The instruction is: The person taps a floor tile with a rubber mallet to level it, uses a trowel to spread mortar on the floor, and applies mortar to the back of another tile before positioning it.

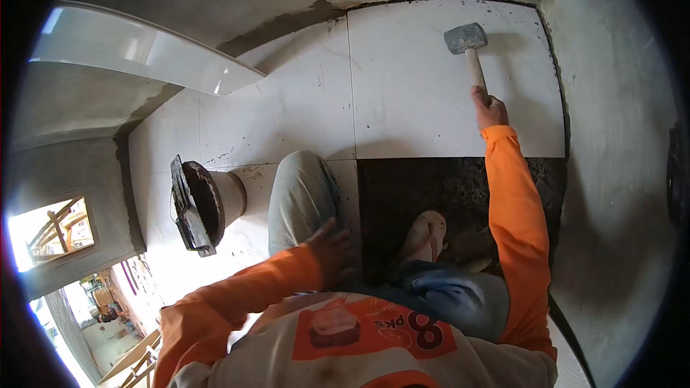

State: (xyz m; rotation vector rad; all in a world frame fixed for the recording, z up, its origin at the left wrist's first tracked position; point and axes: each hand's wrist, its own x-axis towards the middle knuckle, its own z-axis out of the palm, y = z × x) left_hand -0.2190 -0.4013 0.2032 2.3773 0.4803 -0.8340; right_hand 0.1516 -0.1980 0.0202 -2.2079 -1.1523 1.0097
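My right hand (490, 109) is closed round the wooden handle of a rubber mallet (466, 39) with a grey, mortar-smeared head. The mallet is over a large white floor tile (424, 93) at the far right; whether its head touches the tile I cannot tell. My left hand (332, 250) lies by my bent left knee, fingers apart and holding nothing, a little blurred. Close in front of my body, a dark patch of rough bedding (388, 201) borders the tile's near edge, and my sandalled foot (429, 233) rests there.
On the tiles to the left stands a bucket (231, 197) with a mortar-caked trowel (188, 208) across its mouth. A long glossy white panel (151, 50) juts in at the upper left. Grey plastered walls (611, 100) border the tiles. At the lower left are a window opening (54, 233) and clutter.
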